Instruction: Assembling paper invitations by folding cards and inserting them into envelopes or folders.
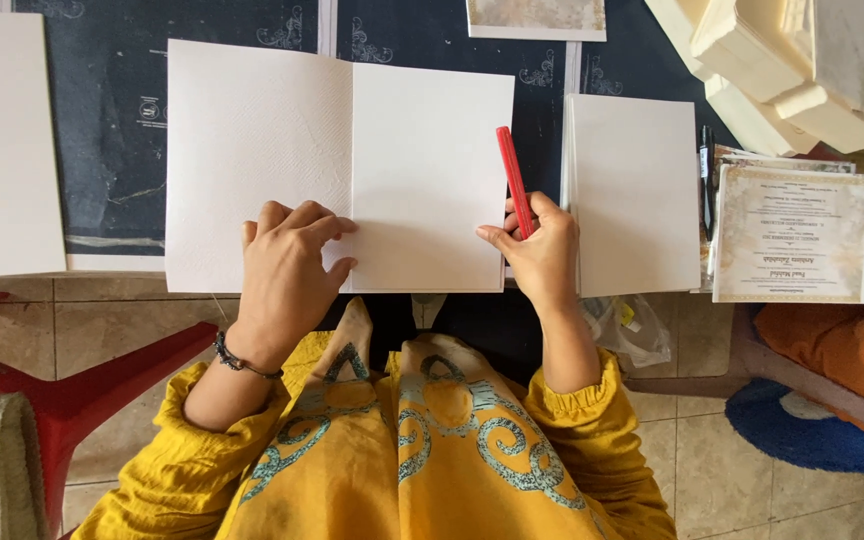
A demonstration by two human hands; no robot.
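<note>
head view: left hand (287, 262) presses open white card (337, 165), right hand (542, 245) grips red pen (514, 178).

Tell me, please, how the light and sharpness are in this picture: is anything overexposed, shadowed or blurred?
Head view: soft, even daylight; the open white card under the left hand is bright, though its embossed texture shows; the right hand with the red pen casts only a faint shadow; the cream boxes at top right look slightly washed out; no motion blur.
</note>
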